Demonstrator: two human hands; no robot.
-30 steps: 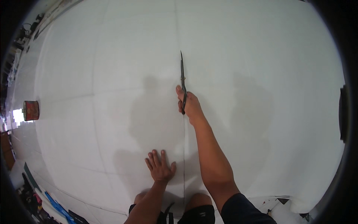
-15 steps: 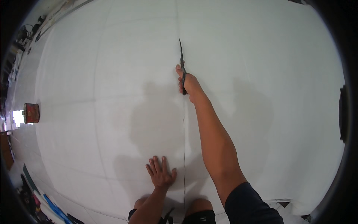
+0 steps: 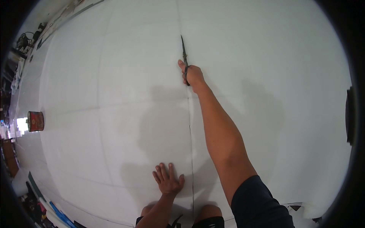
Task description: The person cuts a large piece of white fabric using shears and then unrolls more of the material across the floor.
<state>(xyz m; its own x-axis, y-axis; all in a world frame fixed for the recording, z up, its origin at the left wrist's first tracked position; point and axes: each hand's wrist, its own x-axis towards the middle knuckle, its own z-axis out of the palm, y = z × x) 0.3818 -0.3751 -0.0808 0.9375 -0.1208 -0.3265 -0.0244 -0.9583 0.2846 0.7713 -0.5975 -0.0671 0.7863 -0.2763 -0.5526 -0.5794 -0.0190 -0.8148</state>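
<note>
The step in hand looks to be a long, straight cut through a broad, thin white sheet (image 3: 266,49) spread beneath both hands. The right hand (image 3: 195,76) has its fingers closed around the handles of long, dark metal scissors (image 3: 184,53), whose blades point ahead of those fingers; how far the blades are parted cannot be told. Behind the fingers, a narrow dark slit (image 3: 191,144) runs back toward the knees. Cutting further would call for keeping the tip on the faint line ahead while the sheet stays flat.

The right arm reaches far forward, nearly straight, with the thumb up on the scissors' left side. The left hand (image 3: 168,185) lies palm down just left of the slit, fingers spread, gripping nothing.
</note>
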